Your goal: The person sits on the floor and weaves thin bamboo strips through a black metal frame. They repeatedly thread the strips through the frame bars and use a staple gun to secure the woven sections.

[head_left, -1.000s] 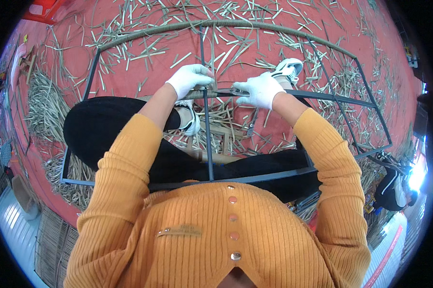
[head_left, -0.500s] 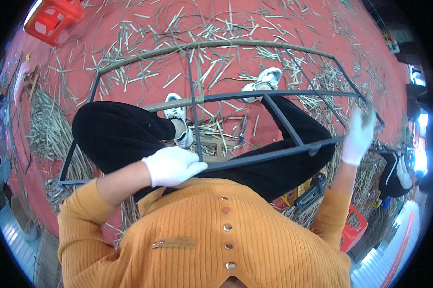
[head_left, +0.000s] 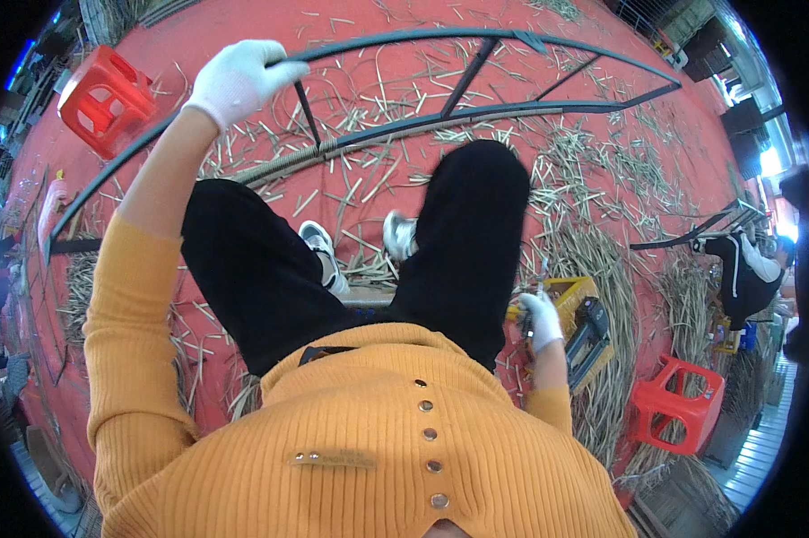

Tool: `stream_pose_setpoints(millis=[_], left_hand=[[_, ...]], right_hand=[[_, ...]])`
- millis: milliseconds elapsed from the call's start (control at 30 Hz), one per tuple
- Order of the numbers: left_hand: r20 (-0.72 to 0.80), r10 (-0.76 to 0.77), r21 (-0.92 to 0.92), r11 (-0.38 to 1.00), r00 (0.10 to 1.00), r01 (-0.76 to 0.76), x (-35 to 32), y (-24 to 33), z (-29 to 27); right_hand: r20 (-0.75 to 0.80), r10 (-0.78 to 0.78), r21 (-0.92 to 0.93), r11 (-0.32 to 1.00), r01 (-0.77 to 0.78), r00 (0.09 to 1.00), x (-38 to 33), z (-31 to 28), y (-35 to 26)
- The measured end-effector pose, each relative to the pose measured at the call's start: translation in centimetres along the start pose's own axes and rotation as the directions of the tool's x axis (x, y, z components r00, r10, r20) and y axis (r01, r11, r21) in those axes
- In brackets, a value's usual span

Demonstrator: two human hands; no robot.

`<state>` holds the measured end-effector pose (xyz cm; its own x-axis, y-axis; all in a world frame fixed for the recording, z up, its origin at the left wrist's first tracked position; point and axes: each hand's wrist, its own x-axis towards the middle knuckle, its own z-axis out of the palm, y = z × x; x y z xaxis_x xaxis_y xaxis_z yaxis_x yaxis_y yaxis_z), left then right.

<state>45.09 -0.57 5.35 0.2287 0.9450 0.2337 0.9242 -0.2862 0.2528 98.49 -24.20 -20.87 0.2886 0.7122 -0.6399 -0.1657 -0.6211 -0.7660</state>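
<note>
A long dark metal frame [head_left: 463, 81] with cross bars stands tilted beyond my knees. Part of its lower bar carries a wrapping of pale strips [head_left: 288, 166]. My left hand [head_left: 243, 82], in a white glove, is closed around the frame's upper bar toward the left. Low on the right, my white-gloved right hand [head_left: 541, 321] is at a yellow crate [head_left: 570, 289], beside a dark tool [head_left: 586, 345] in it. Its fingers are curled around something with a yellow part and a thin upright piece, too small to name.
Cut straw-like strips [head_left: 593, 148] litter the red floor [head_left: 333, 22], with longer bundles at right. One red plastic stool [head_left: 108, 103] stands far left, another red stool [head_left: 678, 403] near right. A person in dark clothes [head_left: 745, 269] sits at the right by another metal frame [head_left: 705, 226].
The frame has left my lap and now stands tilted beyond my knees. My left hand moved up and forward along with it. My right hand came off its right end down to the crate.
</note>
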Motion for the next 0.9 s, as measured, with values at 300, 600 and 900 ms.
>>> stream_pose_setpoints(millis=[300, 600, 900], left_hand=[[-0.465, 0.170, 0.393, 0.919, 0.869, 0.030, 4.8, -2.8, 2.4], [-0.513, 0.201, 0.333, 0.943, 0.835, -0.023, 5.3, -3.6, 2.7], [-0.402, 0.252, -0.680, 0.562, 0.880, -0.471, -3.9, 18.0, 4.8]], right_hand=[[-0.115, 0.060, -0.631, 0.767, -0.119, 0.992, 10.5, 6.0, 11.7], [0.104, -0.973, -0.564, -0.228, 0.794, -0.206, 6.1, 23.3, -28.6], [0.476, -0.844, -0.846, -0.364, 0.389, 0.246, 6.4, 37.4, -44.3]])
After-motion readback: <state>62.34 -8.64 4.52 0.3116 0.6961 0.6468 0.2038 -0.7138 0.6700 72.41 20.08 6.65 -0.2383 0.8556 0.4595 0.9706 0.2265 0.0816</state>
